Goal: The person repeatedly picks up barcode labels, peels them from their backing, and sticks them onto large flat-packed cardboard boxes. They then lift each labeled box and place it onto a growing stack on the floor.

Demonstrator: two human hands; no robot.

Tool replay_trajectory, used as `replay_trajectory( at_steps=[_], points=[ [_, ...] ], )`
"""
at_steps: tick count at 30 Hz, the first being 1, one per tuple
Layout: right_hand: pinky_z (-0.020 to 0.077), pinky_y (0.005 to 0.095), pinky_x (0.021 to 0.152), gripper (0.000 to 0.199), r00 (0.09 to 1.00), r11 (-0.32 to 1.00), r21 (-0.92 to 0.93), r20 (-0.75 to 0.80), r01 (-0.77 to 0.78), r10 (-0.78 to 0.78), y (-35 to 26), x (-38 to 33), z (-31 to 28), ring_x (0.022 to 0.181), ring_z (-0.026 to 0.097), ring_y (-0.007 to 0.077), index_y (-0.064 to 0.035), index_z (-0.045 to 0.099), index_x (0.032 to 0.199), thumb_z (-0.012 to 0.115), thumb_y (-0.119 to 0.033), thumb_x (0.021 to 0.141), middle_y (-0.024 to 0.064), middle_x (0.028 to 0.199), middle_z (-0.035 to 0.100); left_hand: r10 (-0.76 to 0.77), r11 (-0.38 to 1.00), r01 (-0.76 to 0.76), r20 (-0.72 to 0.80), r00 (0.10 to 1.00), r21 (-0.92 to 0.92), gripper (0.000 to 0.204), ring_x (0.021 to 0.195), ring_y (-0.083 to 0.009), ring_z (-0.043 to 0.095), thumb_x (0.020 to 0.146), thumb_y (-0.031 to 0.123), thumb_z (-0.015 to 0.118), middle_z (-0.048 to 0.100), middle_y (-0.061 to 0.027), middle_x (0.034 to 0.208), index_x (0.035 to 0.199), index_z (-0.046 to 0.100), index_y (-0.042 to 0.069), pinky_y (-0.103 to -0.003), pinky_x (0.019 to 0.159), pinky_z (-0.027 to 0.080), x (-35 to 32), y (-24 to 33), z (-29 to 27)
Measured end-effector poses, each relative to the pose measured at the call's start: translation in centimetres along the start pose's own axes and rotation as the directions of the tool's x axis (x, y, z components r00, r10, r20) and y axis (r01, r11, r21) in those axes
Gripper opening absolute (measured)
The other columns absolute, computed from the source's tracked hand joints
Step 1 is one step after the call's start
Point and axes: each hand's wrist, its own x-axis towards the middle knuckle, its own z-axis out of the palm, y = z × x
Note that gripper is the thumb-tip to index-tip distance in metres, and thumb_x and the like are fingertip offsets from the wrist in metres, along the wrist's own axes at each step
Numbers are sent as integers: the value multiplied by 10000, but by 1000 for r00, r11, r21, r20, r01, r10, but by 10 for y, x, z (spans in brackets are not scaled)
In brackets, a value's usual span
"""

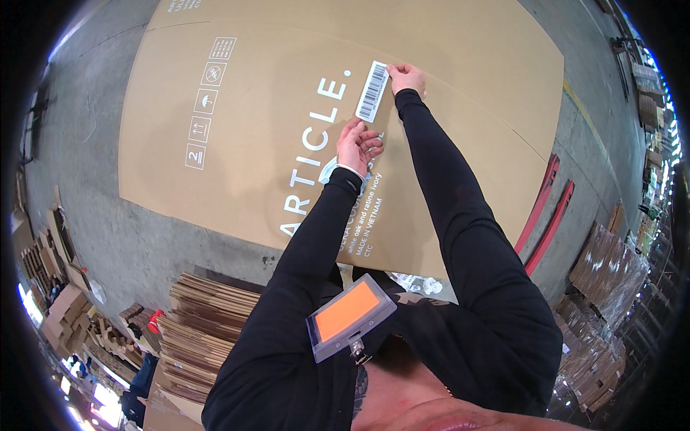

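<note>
A large brown cardboard box [259,93] with white printed lettering and a column of handling symbols fills the space before me. Against its surface lies a white barcode label [372,92], slanted, its upper end leaning right. My right hand [408,80] pinches the label's upper right corner between thumb and fingers. At the lower end, my left hand [357,149] holds the edge with its thumb and index finger, the other fingers loosely curled. Partly hidden by my left wrist is a curved light-blue and white piece [328,171]; its kind cannot be made out.
Two red forks [550,226] stick out beyond the box at the right. Flattened cardboard [208,316] is stacked at the lower left. Plastic-wrapped pallet loads [609,269] stand at the right. An orange badge in a clear holder [350,310] hangs at my chest.
</note>
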Motion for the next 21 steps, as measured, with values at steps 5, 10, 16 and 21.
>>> replay_trajectory(
  at_steps=[5, 10, 16, 21],
  points=[
    [380, 407, 834, 213, 1000, 1000, -1, -13, 13, -13, 0, -1, 0, 831, 654, 175, -219, 720, 823, 701, -420, 754, -26, 846, 707, -17, 1000, 16, 33, 999, 16, 369, 689, -237, 646, 951, 225, 490, 622, -109, 855, 1298, 407, 131, -384, 598, 554, 3, 1, -4],
    [384, 389, 812, 231, 998, 998, -62, -48, 33, -36, -3, -8, 0, 824, 656, 184, -214, 718, 831, 697, -430, 754, -21, 845, 707, -25, 999, 25, 17, 1000, 35, 371, 687, -228, 643, 953, 219, 484, 623, -103, 850, 1307, 416, 129, -379, 597, 550, 2, 0, -5],
    [389, 397, 822, 227, 998, 992, -121, -36, 41, -45, -7, -11, 2, 879, 651, 195, -212, 709, 841, 689, -423, 759, -15, 892, 700, -22, 999, 21, 23, 999, 40, 381, 686, -215, 638, 953, 213, 478, 623, -96, 843, 1321, 422, 131, -374, 608, 543, 0, 1, -7],
    [424, 431, 845, 313, 998, 971, -236, -26, 45, -53, -10, -8, 0, 982, 618, 229, -167, 695, 908, 703, -434, 745, 50, 999, 663, -28, 999, 27, 4, 1000, 24, 412, 647, -194, 632, 932, 195, 504, 626, -81, 814, 1331, 428, 122, -347, 575, 537, -3, 3, -3]
  ],
)
